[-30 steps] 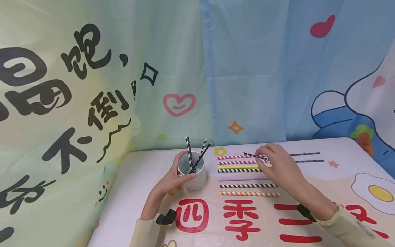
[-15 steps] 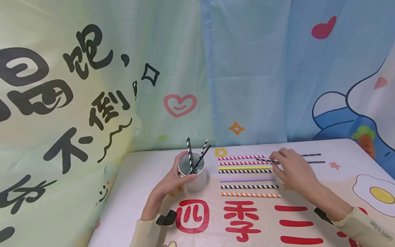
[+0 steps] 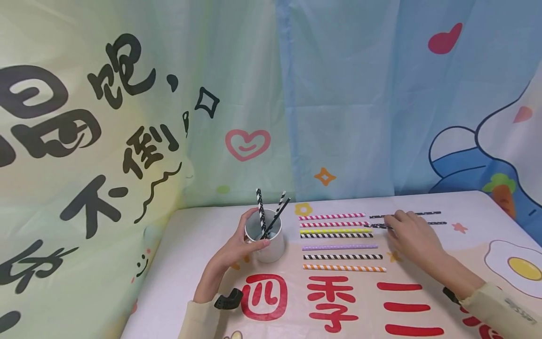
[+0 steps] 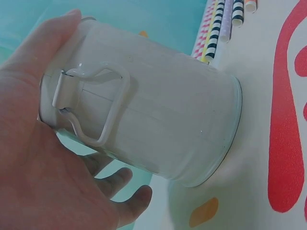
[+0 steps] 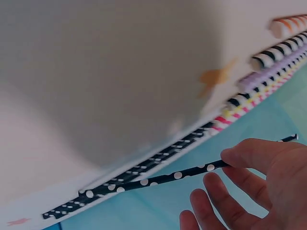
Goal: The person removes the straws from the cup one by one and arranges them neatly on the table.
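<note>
My left hand [image 3: 241, 240] grips a white mug [image 3: 273, 247], fingers round its side and thumb at the rim. In the left wrist view the mug's wire-like handle [image 4: 115, 115] faces the camera. Several black-and-white paper straws [image 3: 260, 207] lean inside the mug. My right hand [image 3: 412, 240] pinches a black straw with white dots [image 5: 177, 176] between thumb and forefinger, low over the table's right part. In the right wrist view its far end overlaps dark dotted straws [image 5: 158, 160] lying on the table. The hand partly hides these straws in the head view.
Left of my right hand lies a column of patterned straws: pink striped [image 3: 332, 216], yellow [image 3: 334, 231], black striped [image 3: 343, 257], purple [image 3: 338, 247] and orange striped [image 3: 343, 268]. A printed cloth [image 3: 338, 325] covers the table. Curtains [image 3: 338, 94] hang behind and at the left.
My right hand has moved right and slightly toward me with the dotted straw, from above the pink straws to the dark dotted ones. My left hand keeps its hold on the mug.
</note>
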Tool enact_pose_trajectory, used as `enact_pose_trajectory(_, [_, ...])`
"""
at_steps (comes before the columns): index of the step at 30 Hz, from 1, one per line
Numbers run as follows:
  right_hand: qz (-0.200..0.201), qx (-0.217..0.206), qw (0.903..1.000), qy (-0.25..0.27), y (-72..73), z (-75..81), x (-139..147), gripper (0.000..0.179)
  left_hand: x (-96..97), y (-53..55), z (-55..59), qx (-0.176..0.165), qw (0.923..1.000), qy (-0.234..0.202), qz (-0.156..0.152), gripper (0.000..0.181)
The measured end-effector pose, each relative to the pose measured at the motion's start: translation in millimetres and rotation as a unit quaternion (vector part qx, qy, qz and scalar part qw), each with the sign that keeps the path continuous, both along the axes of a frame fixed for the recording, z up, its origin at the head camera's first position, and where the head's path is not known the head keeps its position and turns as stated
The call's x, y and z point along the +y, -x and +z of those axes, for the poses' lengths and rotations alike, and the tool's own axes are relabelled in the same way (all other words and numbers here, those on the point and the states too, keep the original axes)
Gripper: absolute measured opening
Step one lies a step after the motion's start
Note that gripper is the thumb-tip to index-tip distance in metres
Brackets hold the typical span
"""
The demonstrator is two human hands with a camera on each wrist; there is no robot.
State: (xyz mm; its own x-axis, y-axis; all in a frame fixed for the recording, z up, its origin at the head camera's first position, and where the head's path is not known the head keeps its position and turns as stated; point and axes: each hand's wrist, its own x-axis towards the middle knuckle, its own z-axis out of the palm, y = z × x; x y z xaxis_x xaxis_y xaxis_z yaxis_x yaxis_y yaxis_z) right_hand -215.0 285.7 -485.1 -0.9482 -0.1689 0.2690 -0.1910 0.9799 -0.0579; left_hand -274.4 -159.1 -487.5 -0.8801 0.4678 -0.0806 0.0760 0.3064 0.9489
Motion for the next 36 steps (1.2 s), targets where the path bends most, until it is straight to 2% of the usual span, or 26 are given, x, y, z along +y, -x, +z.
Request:
enact_pose_trajectory(9, [0.006, 0.018, 0.999, -0.04, 3.9, -13.4, 21, 0.05, -0.2, 0.2, 0.4, 0.0, 1.0, -0.002, 0.0, 0.092])
enact_pose_trajectory(18, [-0.015, -0.016, 0.997, -0.075, 5.7, -16.2, 30, 0.049, 0.3, -0.9, -0.1, 0.001, 1.0, -0.001, 0.005, 0.091])
enact_pose_trajectory(36, [-0.012, -0.025, 0.9933, -0.112, 14.8, -21.2, 31, 0.046, -0.1, -1.9, 0.8, -0.007, 0.9999, -0.002, 0.009, 0.092])
